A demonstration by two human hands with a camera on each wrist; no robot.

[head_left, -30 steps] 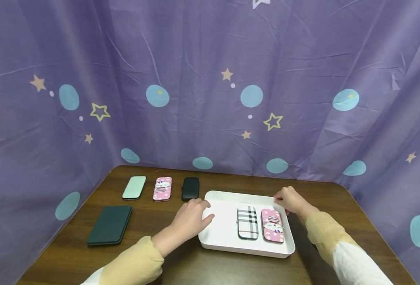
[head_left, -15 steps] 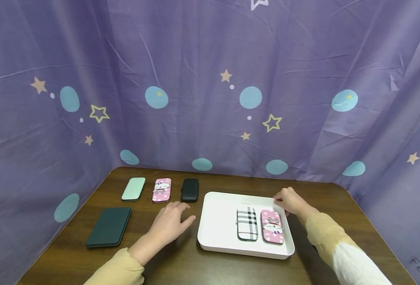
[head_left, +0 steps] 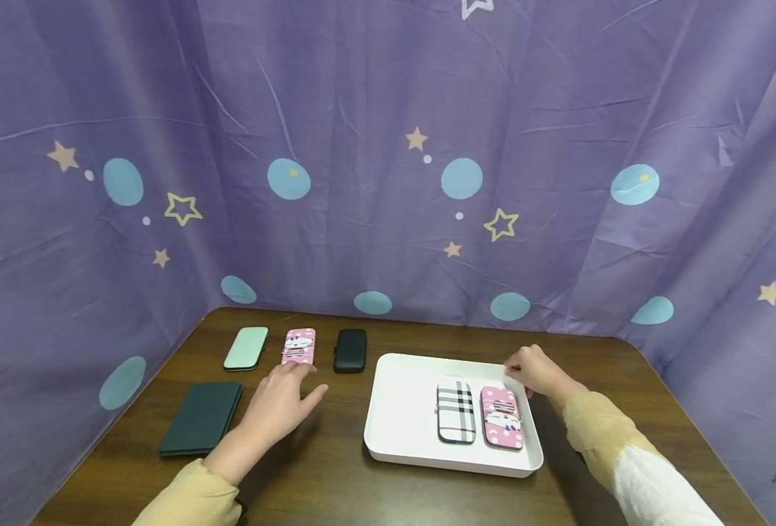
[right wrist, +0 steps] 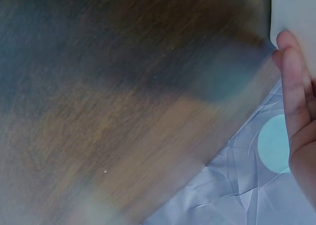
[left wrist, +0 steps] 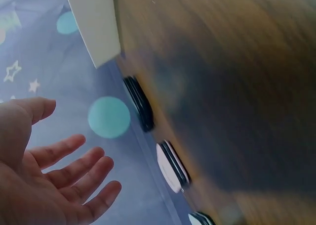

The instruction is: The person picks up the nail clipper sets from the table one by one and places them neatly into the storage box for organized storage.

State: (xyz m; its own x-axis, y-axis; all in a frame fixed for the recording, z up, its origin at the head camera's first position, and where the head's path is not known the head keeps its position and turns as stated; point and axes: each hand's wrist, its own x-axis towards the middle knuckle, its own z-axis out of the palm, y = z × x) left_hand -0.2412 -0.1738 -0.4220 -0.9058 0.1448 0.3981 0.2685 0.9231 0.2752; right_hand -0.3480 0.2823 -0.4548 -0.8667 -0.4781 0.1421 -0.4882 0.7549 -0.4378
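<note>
My left hand (head_left: 275, 400) hovers above the table with its fingers loosely spread and nothing in them. In the head view its fingertips overlap the near end of a flat pink case (head_left: 299, 343) with a cartoon cat on it. The left wrist view shows that hand's empty palm (left wrist: 54, 185), with the pink case's edge (left wrist: 172, 165) beyond. At the far right corner of a white tray (head_left: 397, 409), my right hand (head_left: 538, 371) pinches the rim. Inside the tray lie a plaid case (head_left: 456, 411) and a second pink cat case (head_left: 502, 418), side by side.
A mint-green case (head_left: 246, 348) stands left of the pink one, a black case (head_left: 351, 351) right of it. Nearer, at the left, lies a dark green flat case (head_left: 202, 418). A purple curtain (head_left: 362, 241) hangs behind the wooden table (head_left: 440, 500).
My left hand has moved left, from the tray's left rim past the front of the black case to the pink case. The right hand has stayed at the tray's corner.
</note>
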